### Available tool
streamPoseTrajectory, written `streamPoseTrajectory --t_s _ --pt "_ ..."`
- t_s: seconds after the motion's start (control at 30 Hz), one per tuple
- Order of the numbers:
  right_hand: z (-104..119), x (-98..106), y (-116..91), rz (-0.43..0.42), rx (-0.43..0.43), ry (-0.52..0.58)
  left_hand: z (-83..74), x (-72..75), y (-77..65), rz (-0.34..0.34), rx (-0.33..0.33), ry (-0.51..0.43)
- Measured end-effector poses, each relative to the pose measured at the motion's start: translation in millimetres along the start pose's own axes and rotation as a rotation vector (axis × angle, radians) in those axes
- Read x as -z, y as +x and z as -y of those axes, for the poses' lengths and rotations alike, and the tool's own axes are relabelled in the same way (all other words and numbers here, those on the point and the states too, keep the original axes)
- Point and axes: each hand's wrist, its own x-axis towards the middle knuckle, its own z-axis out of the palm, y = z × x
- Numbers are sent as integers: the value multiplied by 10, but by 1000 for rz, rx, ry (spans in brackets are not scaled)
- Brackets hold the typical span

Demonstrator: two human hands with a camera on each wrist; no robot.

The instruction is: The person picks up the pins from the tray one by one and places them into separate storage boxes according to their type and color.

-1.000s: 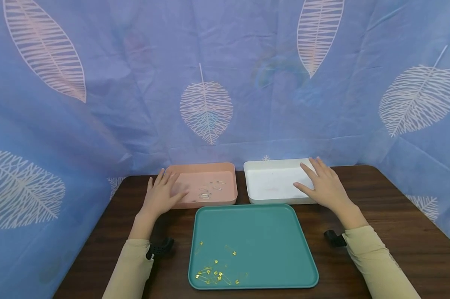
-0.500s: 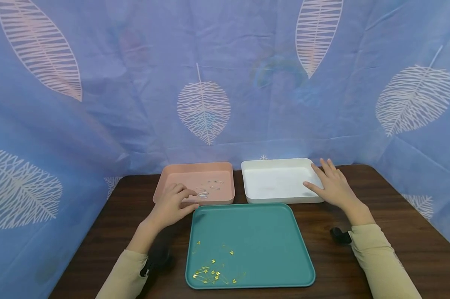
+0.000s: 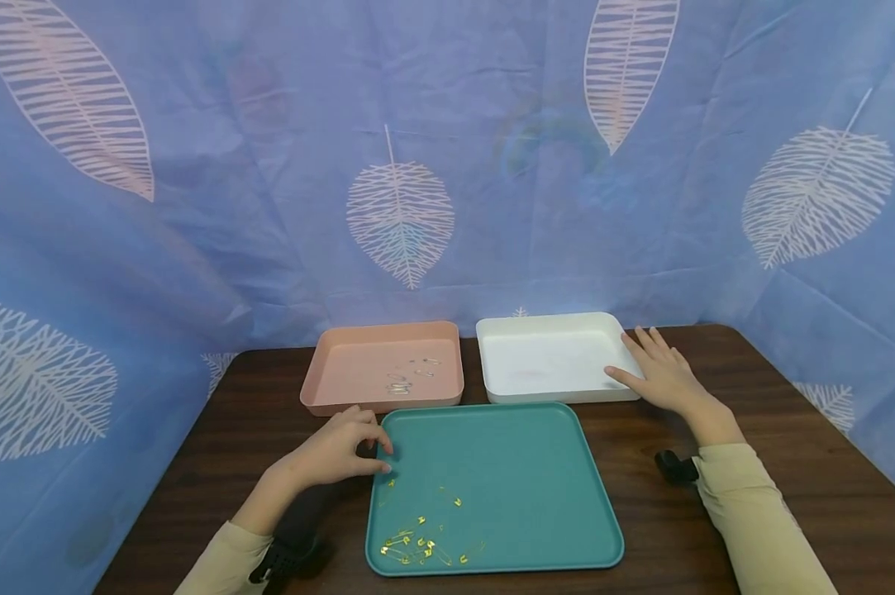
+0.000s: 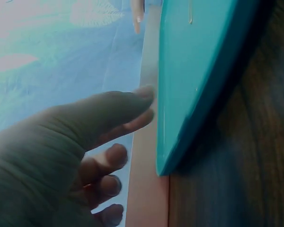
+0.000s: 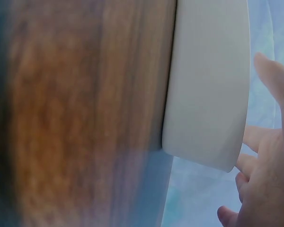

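Gold safety pins (image 3: 420, 541) lie scattered in the near left part of the teal tray (image 3: 521, 487). Over that tray's left rim hovers my left hand (image 3: 335, 450), fingers loosely bent, thumb and index fingertip a little apart. Nothing shows between them in the left wrist view, where the hand (image 4: 80, 132) fills the lower left. Silver safety pins (image 3: 400, 385) lie in the pink tray (image 3: 343, 364) behind. My right hand (image 3: 663, 376) is spread at the right edge of the white tray (image 3: 544, 359), holding nothing; whether it touches the rim I cannot tell.
The dark wooden table (image 3: 774, 430) carries all three trays, the pink and white ones side by side behind the teal one. A blue leaf-patterned cloth (image 3: 507, 207) hangs behind the table and on both sides.
My left hand has come from the pink tray down toward me to the teal tray's left rim, its fingers bending. My right hand has shifted slightly to the right.
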Motion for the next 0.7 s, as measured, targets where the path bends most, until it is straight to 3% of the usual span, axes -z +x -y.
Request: streamPoseTrajectory --t_s 0.27,0.7 --pt "-77 -37 53 7 2 -18 27 -62 24 105 -53 2" --pt "-13 -15 10 37 -17 -14 -21 -134 21 155 -47 11"
